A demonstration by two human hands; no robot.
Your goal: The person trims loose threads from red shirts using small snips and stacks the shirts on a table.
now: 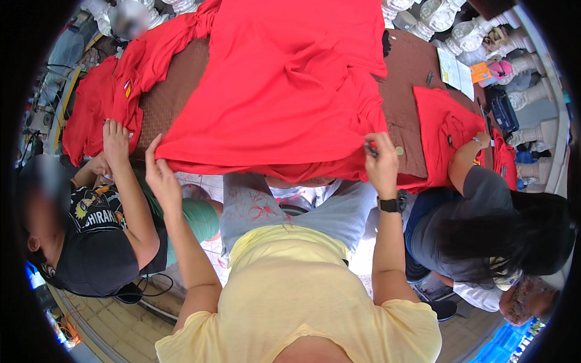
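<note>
A large red fabric garment (284, 91) lies spread over the brown table in front of me, its near hem hanging over the edge above my lap. My left hand (163, 183) pinches the hem at the near left corner. At the near right corner my right hand (382, 166), with a black watch on the wrist, is closed around a small dark tool (371, 149). The tool looks like thread snips, but most of it is hidden by the fingers. Its fingertips also touch the cloth's right edge. Loose red threads lie on my grey trousers (260, 206).
Seated at my left, a person (100, 242) handles another red garment (97, 109). On my right, a person in dark grey (484, 212) reaches over a red piece (445, 133). White balusters (466, 33) line the far side; an open notebook (455, 71) lies on the brown tabletop (405, 91).
</note>
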